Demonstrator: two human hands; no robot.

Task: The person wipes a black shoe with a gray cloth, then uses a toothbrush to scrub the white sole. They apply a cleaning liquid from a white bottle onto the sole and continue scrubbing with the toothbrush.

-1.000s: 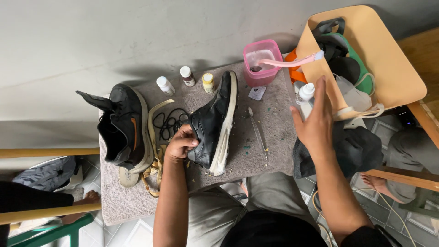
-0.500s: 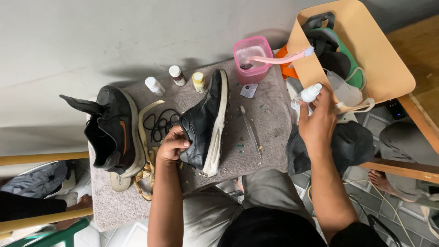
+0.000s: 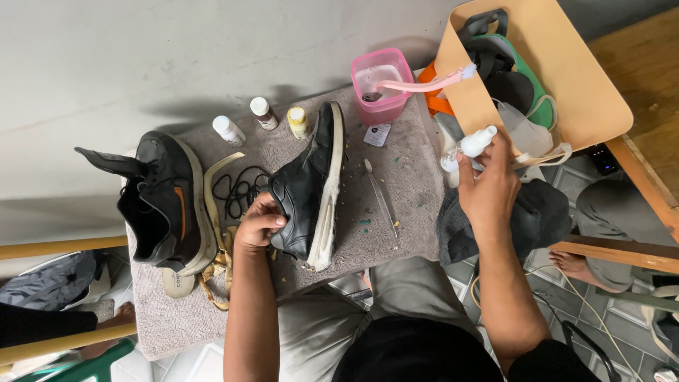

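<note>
While the left hand (image 3: 259, 225) keeps a clenched grip on the heel of a black sneaker (image 3: 308, 191) lying on its side mid-table (image 3: 410, 177), the right hand (image 3: 488, 187), at three o'clock off the table edge, holds a small white bottle (image 3: 468, 146) in a closed grip. Second sneaker (image 3: 166, 205) sits at nine o'clock.

Person, own body, seen from above
Bare forearms, no sleeves showing; black top at bottom edge; light grey-beige trousers; no gloves.
</note>
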